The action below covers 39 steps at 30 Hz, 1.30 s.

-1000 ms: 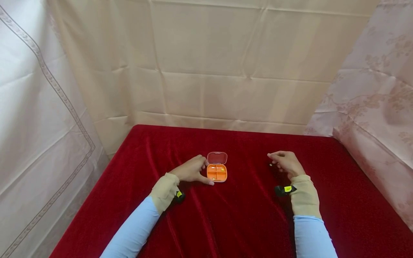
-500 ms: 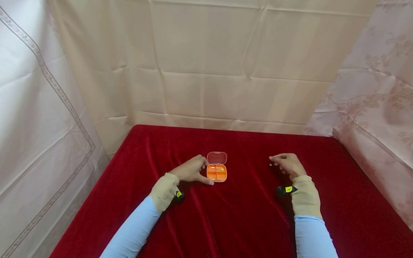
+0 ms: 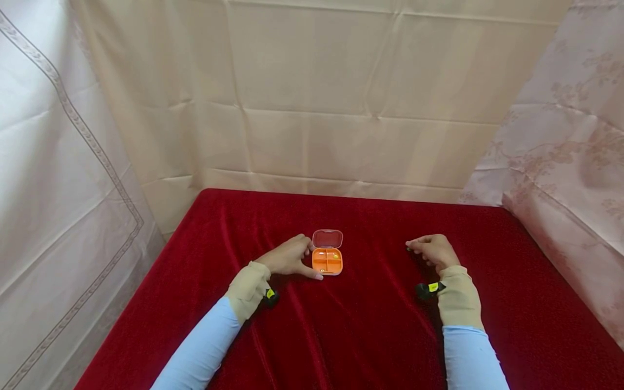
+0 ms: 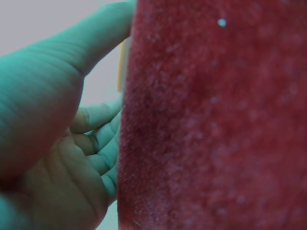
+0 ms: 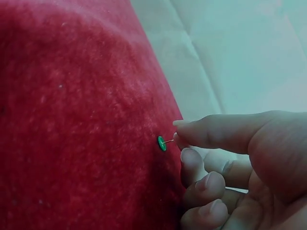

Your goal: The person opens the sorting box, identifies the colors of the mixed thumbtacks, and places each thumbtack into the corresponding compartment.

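Observation:
An orange pill box (image 3: 327, 262) with four-way dividers lies on the red cloth, its clear lid (image 3: 328, 238) swung back. One small yellowish piece (image 3: 336, 257) is in its back right compartment, another (image 3: 322, 270) at the front left. My left hand (image 3: 291, 257) holds the box from the left, thumb at the front edge and fingers by the hinge side. To the right, my right hand (image 3: 435, 251) is low over the cloth. Its thumb and index fingertips pinch the pin of a green thumbtack (image 5: 162, 143), whose head faces the cloth; the other fingers are curled.
Red velvet cloth (image 3: 370, 325) covers the table, with soft creases running across it. A beige curtain (image 3: 312, 97) hangs behind the far edge, and pale patterned drapes (image 3: 560, 141) flank the sides.
My right hand has lowered slightly, its fingertips coming down to the thumbtack that lay just below them. The left hand and the pill box have stayed put.

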Each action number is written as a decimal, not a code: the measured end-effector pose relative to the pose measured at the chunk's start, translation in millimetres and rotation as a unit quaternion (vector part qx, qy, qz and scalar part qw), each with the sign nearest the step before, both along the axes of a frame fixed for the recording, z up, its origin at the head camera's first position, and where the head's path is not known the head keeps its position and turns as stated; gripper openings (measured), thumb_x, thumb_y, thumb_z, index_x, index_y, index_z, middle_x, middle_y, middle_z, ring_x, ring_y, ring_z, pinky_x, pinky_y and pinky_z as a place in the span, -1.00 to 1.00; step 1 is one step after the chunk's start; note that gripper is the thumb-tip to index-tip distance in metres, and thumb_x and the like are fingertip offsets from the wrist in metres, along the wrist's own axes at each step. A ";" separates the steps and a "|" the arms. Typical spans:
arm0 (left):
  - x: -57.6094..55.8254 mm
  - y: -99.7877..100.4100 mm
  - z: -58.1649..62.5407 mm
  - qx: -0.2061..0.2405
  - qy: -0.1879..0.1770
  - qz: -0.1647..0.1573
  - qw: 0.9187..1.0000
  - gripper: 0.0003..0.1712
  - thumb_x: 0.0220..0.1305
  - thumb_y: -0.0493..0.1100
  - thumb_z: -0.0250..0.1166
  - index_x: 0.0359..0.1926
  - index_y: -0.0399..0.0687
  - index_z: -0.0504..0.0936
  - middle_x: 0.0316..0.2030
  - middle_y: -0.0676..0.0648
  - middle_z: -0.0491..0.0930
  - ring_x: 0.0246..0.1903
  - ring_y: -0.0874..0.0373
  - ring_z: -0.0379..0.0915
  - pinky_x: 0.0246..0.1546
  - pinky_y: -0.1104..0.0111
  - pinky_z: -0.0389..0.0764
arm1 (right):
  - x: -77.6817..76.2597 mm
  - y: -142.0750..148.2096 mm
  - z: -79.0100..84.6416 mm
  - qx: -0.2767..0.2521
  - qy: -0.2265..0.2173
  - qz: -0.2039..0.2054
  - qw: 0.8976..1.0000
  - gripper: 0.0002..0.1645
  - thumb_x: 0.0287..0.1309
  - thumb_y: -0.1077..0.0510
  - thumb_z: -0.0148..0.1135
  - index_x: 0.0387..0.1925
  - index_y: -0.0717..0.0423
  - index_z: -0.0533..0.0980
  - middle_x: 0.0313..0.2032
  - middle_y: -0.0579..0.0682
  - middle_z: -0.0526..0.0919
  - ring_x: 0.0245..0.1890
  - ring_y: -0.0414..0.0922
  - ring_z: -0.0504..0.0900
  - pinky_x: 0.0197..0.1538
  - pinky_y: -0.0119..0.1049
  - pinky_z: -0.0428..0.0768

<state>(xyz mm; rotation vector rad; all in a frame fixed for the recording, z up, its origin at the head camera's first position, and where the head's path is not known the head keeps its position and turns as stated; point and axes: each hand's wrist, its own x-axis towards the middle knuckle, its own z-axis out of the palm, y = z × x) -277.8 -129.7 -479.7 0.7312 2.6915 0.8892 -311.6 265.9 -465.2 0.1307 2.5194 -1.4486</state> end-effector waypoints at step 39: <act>1.2 -0.2 1.9 0.001 -0.003 -0.001 1.000 -0.21 0.02 0.18 0.64 0.10 -0.21 0.56 -0.13 -0.01 0.45 -0.13 0.15 0.36 -0.07 0.33 0.49 | -8.1 14.2 -7.7 -0.470 -0.135 0.133 0.862 -0.55 0.67 0.23 -0.32 -0.26 0.06 0.51 -0.38 -0.08 0.49 -0.49 -0.26 0.12 -0.46 -0.49 0.15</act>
